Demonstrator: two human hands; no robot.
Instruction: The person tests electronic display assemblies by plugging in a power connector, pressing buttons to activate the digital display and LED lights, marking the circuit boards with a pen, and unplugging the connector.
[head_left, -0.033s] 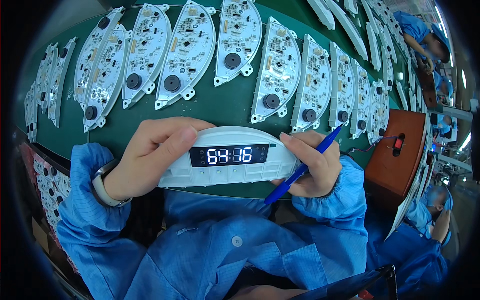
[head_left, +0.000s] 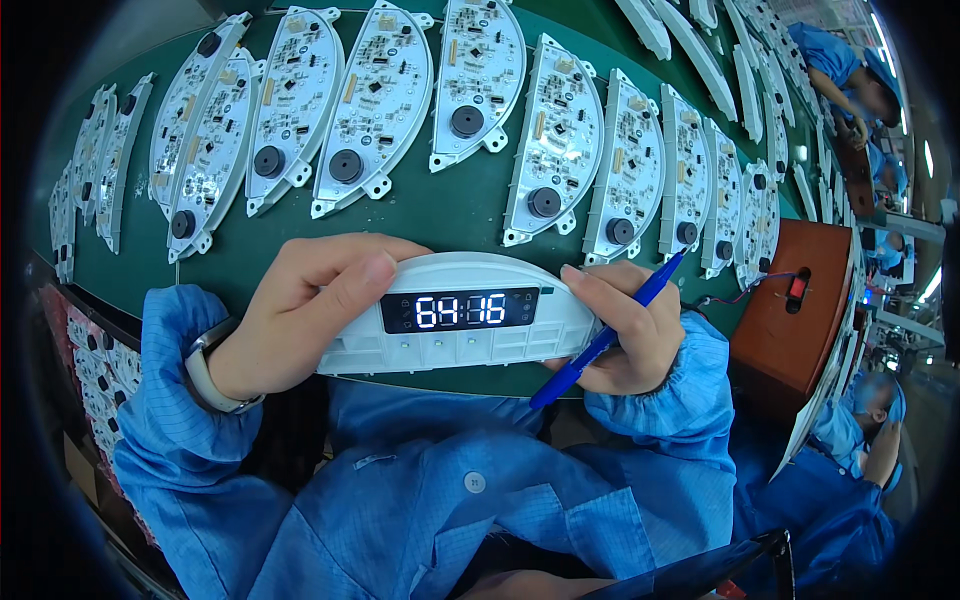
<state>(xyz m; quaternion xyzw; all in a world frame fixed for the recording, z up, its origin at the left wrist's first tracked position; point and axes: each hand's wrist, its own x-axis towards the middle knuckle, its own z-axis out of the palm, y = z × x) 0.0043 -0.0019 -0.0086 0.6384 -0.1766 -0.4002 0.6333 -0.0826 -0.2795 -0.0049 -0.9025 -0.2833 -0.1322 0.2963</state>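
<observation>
A white half-moon display module (head_left: 459,343) is held between both hands above the front edge of the table, its lit digits facing me. My left hand (head_left: 310,305) grips its left end, thumb on the front and fingers behind the curved top. On the other end, my right hand (head_left: 628,325) holds the module, with the thumb or a finger at its upper right corner. A blue pen (head_left: 608,336) also sits in that hand, slanting across the fingers from upper right to lower left. Fingertips behind the module are hidden.
Several white half-moon circuit boards (head_left: 375,95) with round black buzzers line the green table (head_left: 440,215). A brown box (head_left: 797,300) with a red switch stands at right, a wire leading to it. More boards (head_left: 100,390) lie low at left. Co-workers in blue (head_left: 830,60) are at far right.
</observation>
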